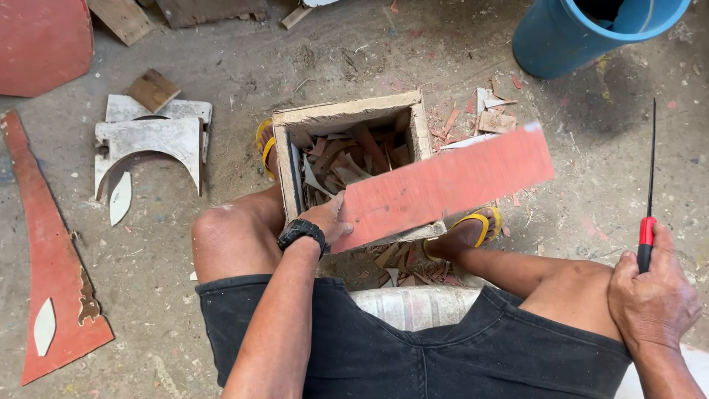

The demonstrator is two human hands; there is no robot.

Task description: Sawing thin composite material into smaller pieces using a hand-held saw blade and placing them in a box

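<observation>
Hands apart: left hand (330, 219) clamps near end of flat red rectangular board (447, 186); looks stiff, light, splintery. Right hand (653, 295) grips red-handled slim black blade (650, 193).

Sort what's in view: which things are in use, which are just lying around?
In use: left hand holding red rectangular board; right hand gripping red-handled thin blade; square wooden box of offcuts.

Lying about: blue plastic barrel; white arched wood cutouts; long red sheet scrap.

Matt red board (450, 185); rough wooden box (347, 114)
</observation>
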